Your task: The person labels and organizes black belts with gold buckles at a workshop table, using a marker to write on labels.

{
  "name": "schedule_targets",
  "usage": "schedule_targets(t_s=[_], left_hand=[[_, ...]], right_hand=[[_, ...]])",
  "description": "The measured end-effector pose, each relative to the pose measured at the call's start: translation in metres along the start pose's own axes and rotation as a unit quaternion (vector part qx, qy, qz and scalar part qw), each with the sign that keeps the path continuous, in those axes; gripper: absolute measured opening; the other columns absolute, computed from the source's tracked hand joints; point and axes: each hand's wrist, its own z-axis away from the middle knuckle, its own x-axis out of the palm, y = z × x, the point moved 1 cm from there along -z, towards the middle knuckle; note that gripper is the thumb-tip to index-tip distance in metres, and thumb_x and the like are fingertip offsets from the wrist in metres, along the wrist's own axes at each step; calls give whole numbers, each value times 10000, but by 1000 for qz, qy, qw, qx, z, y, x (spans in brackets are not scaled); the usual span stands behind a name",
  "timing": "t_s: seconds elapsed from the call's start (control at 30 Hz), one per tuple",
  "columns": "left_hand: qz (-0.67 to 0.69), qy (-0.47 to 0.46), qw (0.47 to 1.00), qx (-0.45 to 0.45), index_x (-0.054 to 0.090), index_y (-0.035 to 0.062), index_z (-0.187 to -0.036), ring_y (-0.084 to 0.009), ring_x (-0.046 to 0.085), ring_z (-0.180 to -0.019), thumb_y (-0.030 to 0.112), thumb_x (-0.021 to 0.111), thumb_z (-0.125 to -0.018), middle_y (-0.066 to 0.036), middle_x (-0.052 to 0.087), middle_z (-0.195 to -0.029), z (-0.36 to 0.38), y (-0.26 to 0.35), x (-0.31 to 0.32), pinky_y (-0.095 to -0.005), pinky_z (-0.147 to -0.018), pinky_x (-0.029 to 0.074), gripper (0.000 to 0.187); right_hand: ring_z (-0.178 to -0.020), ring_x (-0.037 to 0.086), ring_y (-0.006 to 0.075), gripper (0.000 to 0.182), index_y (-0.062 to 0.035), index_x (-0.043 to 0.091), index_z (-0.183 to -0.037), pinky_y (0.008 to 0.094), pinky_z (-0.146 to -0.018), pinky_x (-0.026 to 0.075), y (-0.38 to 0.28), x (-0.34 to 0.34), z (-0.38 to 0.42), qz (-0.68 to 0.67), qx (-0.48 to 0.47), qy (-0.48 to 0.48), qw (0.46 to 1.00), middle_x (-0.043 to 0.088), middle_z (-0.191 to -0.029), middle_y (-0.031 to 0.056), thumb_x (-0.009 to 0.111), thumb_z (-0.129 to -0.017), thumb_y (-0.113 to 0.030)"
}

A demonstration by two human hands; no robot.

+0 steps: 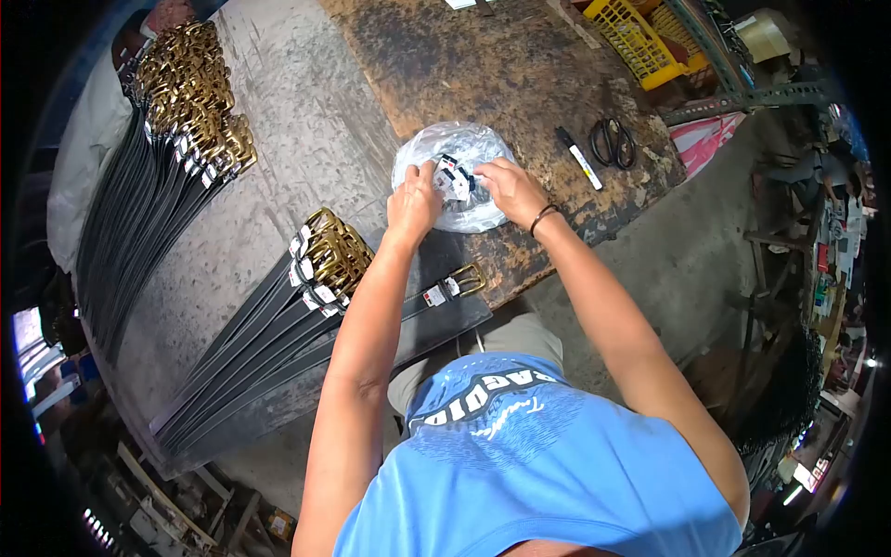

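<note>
A worn, rust-stained workbench (520, 65) carries everything here, with a long row of black belts with brass buckles (176, 121) along its far left and a nearer stack of tagged belts (306, 306) below it. One single belt (445, 302) lies just in front of the person. At the bench's middle sits a clear plastic bag (455, 153) of small price tags (455, 176) – thin, crinkly and slippery, best taken by its loose edge. The left hand (413, 200) pinches at the tags inside the bag; the right hand (509, 186) grips the bag and tags opposite. Tags look light, flimsy – held by edges. Marker (580, 158) and scissors (613, 141) lie right
</note>
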Motion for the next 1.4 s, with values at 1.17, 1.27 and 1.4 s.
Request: schedule_targets(t_s=[1.17, 1.27, 1.4], left_hand=[[12, 100, 995, 23, 615, 101, -992, -312, 600, -836, 115, 610, -808, -103, 557, -927, 53, 19, 26, -428, -657, 506, 184], [2, 91, 995, 28, 617, 106, -997, -304, 602, -820, 110, 609, -806, -100, 559, -927, 55, 17, 30, -422, -649, 506, 191], [-6, 91, 995, 26, 622, 120, -1014, -294, 603, -803, 97, 607, -801, -90, 562, -919, 56, 17, 30, -422, -646, 506, 215]], right_hand=[[-773, 608, 342, 128, -128, 572, -943, 462, -630, 490, 0, 1, -5, -25, -155, -137, 978, 530, -896, 104, 611, -821, -125], [-768, 605, 344, 145, -120, 563, -950, 458, -629, 490, 2, -5, -4, -29, -154, -153, 976, 532, -892, 104, 615, -814, -120], [-785, 605, 346, 198, -121, 560, -1000, 457, -640, 492, 6, -18, -3, -18, -140, -167, 976, 535, -911, 109, 615, -810, -105]])
